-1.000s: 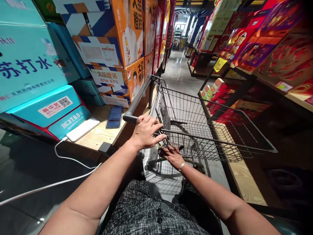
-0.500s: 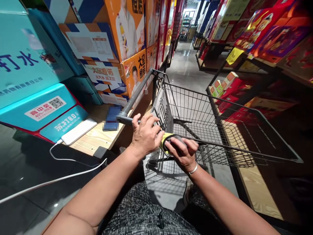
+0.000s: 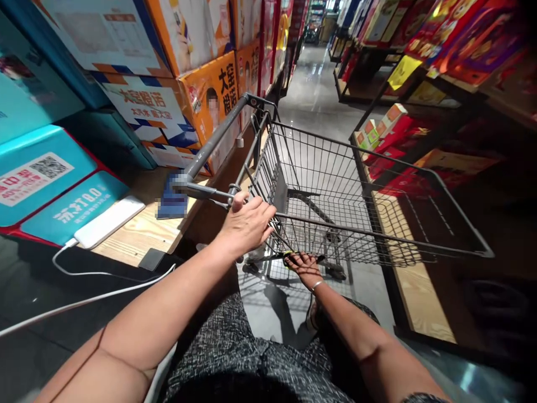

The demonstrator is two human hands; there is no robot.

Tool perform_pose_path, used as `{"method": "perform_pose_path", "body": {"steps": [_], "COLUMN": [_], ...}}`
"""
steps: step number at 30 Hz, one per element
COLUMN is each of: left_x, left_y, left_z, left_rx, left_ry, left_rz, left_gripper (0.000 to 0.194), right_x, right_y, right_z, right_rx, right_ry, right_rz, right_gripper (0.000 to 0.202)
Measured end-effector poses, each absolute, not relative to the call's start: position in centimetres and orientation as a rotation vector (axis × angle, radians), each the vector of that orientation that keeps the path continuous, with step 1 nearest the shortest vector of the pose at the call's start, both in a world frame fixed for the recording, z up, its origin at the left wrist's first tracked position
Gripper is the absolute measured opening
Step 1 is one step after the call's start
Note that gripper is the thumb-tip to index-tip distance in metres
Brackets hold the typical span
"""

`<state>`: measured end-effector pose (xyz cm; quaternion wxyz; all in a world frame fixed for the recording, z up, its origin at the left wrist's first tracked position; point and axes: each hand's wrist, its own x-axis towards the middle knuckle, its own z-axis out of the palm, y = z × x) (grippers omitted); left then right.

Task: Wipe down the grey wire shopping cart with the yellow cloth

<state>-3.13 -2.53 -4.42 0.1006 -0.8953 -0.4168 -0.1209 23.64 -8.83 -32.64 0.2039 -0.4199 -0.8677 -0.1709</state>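
The left hand (image 3: 248, 224) grasps the rim of the shopping cart (image 3: 361, 228) at the centre of the frame, near its handle (image 3: 218, 137). The right hand (image 3: 306, 266), lower, lies over a dark item (image 3: 289, 258) with a yellow-green edge, at the cart's near side; whether the fingers close on it cannot be told. The wire basket extends right; floor shows through its mesh. At left, a wooden shelf (image 3: 145, 238) supports a white device (image 3: 111, 221). Stacked cartons (image 3: 140, 106), contents hidden, occupy the upper left.
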Motion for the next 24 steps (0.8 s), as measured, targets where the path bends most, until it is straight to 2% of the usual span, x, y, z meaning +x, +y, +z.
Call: {"method": "perform_pose_path", "body": {"steps": [5, 9, 12, 17, 20, 24], "left_x": [-3.0, -3.1, -3.2, -3.3, -3.4, -3.3], "left_y": [-2.3, -2.4, -2.3, -2.2, -2.1, -2.5], "left_z": [-4.6, -4.9, -5.1, -5.1, -5.0, -4.7], "left_rx": [-2.616, -2.592, -2.596, -2.587, -2.573, -2.555], "left_ry": [-1.208, -1.175, -1.174, -1.183, -1.199, -1.237], "left_rz": [-0.399, -0.394, -0.388, -0.375, -0.363, -0.335], "left_gripper": [0.015, 0.019, 0.023, 0.025, 0.025, 0.025], "right_x": [23.1, 21.9, 21.8, 23.8, 25.5, 26.4], "right_y": [-8.3, -6.7, -5.6, -6.9, -8.5, -9.3], "right_z": [-27.9, -21.7, -19.8, -24.8, -28.7, -29.8], "right_rx": [-1.25, -1.145, -1.142, -1.37, -1.503, -1.595], "right_ry": [-2.532, -2.226, -2.08, -2.232, -2.38, -2.494], "right_rz": [-0.37, -0.577, -0.651, -0.581, -0.39, -0.206], "right_gripper": [0.045, 0.049, 0.048, 0.042, 0.038, 0.028]}}
